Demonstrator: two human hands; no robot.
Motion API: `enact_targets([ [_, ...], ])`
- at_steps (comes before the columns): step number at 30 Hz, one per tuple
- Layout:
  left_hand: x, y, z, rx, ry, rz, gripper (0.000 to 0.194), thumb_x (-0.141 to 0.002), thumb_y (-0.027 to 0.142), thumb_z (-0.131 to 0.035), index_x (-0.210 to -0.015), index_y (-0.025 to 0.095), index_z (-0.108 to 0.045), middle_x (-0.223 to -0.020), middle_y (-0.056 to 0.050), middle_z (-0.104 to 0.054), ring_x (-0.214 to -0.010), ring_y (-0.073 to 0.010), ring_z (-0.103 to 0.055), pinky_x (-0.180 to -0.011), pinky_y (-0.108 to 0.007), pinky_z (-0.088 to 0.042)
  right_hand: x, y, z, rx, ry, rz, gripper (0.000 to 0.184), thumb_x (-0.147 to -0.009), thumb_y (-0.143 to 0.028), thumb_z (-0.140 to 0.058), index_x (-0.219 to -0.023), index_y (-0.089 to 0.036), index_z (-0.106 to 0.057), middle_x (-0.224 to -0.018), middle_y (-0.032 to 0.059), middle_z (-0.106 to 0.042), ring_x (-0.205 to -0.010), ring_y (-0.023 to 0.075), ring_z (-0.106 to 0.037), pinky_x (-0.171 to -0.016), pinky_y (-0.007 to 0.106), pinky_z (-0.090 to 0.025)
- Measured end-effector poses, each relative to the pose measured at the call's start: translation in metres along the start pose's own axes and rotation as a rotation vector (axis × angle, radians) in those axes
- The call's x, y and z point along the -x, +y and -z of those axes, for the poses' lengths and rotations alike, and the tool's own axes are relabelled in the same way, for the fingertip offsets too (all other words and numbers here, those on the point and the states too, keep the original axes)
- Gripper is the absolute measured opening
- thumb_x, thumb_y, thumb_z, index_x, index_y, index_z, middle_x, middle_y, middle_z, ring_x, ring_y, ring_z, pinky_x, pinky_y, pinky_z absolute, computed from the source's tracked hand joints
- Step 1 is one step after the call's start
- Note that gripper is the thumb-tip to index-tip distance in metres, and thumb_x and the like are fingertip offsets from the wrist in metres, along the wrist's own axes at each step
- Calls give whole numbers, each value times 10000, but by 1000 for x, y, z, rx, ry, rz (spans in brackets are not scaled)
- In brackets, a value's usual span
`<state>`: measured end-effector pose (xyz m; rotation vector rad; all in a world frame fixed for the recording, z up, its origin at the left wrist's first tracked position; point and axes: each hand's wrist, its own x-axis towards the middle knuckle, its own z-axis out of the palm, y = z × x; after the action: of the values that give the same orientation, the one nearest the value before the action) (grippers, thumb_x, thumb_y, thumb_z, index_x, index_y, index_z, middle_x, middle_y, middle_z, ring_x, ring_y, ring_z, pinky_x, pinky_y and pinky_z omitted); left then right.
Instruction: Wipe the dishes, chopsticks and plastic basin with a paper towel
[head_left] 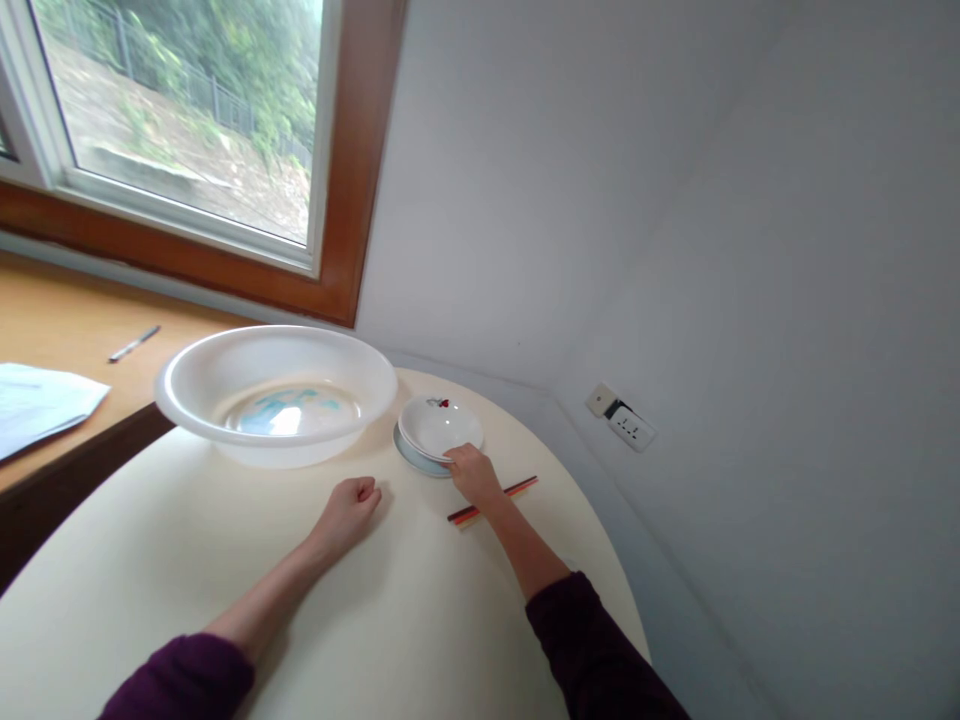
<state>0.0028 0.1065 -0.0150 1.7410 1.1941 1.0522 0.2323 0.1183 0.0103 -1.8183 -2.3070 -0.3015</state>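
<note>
My right hand [474, 474] grips the near rim of a shallow white plate [441, 430] that has a small red and grey pattern on its far side. Under it, a pale blue-green plate [420, 460] shows along the left and front edge. Beneath my right wrist lie several chopsticks [465, 516], dark, red and light in colour, partly hidden by the arm. Closed in a fist, my left hand [357, 503] rests on the round cream table [420, 620], left of the plates, with nothing visible in it.
A large translucent basin [277, 455] with blue marks on its bottom stands at the table's far left. On the wooden desk [60, 300] beyond lie a pen [135, 343] and papers [45, 400]. A wall with a socket [630, 426] borders the table's right side.
</note>
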Motion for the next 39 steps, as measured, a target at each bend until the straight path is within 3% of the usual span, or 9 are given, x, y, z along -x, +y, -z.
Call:
enact_targets([
  [6,-1,0,0,-1,-2,-10,298,-652,343,-402,-510,236,-163,-506,69,-140,-490,-90,-214,-495,-254,-165,13,13,6,43,58,6,236,-861,-108,-444,-960,-161,-651,-954,83,-675,-945,191,-559,-847,289,-434],
  [13,-1,2,1,2,-5,1,308,-648,360,-409,-505,235,-168,-494,70,-146,-491,-90,-220,-491,-248,-168,25,64,30,86,158,-175,251,-905,-201,-411,-1007,-161,-637,-980,100,-663,-975,210,-543,-859,307,-422],
  [20,0,3,0,10,-6,9,311,-659,370,-413,-507,235,-178,-498,70,-149,-480,-90,-212,-480,-250,-161,54,101,13,148,118,-381,244,-915,-266,-427,-968,-162,-642,-892,83,-665,-887,181,-576,-792,258,-420],
  [29,-1,6,1,-26,0,30,320,-649,384,-411,-499,235,-172,-494,66,-146,-481,-92,-220,-477,-248,-161,69,108,-3,133,66,-425,235,-912,-268,-439,-947,-165,-647,-888,84,-660,-880,174,-577,-759,236,-409],
  [39,-1,3,0,-63,-24,34,318,-664,397,-388,-518,233,-157,-517,61,-143,-487,-92,-215,-483,-250,-167,69,112,-3,47,88,-357,173,-876,-242,-492,-894,-188,-655,-891,71,-669,-939,179,-572,-811,254,-429],
])
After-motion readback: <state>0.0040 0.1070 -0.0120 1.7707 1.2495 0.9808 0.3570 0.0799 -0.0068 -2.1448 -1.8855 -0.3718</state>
